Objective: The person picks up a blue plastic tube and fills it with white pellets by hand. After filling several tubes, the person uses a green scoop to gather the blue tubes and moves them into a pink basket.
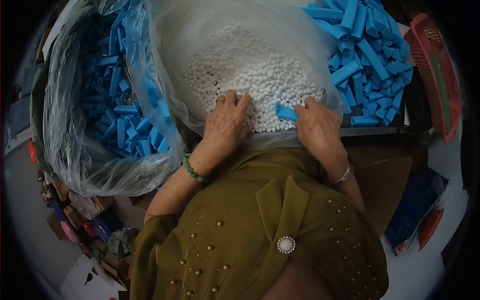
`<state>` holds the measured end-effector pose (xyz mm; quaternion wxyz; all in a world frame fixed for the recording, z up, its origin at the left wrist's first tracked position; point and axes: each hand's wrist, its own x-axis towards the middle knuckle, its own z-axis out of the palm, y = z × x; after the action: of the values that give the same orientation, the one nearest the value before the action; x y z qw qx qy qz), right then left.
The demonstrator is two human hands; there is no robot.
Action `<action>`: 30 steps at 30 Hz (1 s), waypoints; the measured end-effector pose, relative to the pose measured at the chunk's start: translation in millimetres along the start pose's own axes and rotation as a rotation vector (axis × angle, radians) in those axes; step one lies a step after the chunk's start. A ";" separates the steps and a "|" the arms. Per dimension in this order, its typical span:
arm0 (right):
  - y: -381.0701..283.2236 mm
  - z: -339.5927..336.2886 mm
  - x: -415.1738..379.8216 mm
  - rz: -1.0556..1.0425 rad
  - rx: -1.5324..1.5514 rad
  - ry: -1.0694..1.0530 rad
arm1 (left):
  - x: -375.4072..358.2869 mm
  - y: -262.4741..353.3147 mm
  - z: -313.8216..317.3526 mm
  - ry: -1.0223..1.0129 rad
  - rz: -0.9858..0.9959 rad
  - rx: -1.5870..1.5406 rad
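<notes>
Blue three-sided tube (285, 112) is clamped in right hand (319, 129) fingers at round white pellets (267, 67); left hand (226, 124) closure indeterminable; steady grip likely needed.

The plastic bag (75, 162) looks glossy, the blue piece (285, 112) matt.

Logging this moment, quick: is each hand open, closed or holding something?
Left hand: at the white balls; open or closed cannot be told.
Right hand: closed, holding a blue piece.

blue piece (286, 112): 1 end hidden by right hand (318, 125) | clear bag (90, 175): cut by top edge
</notes>
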<state>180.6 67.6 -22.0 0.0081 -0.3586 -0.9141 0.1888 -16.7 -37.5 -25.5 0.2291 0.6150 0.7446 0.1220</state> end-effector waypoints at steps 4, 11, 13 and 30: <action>-9.6 14.2 16.4 -0.065 0.135 -0.016 | 6.7 -10.1 18.3 0.127 0.028 -0.126; -13.5 15.5 23.2 -0.059 0.549 0.159 | 10.0 -7.2 -3.4 0.080 -0.134 -0.825; -13.0 14.2 22.9 -0.030 0.640 0.144 | 9.2 -1.5 -12.9 0.095 -0.129 -0.976; -19.9 11.9 24.9 -0.022 0.885 0.120 | 10.2 12.2 -43.7 0.312 0.269 -0.540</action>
<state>147.3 66.7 -29.1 0.2157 -0.3213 -0.7468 0.5409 -29.1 -20.6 16.1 0.2489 0.5987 0.6237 0.4367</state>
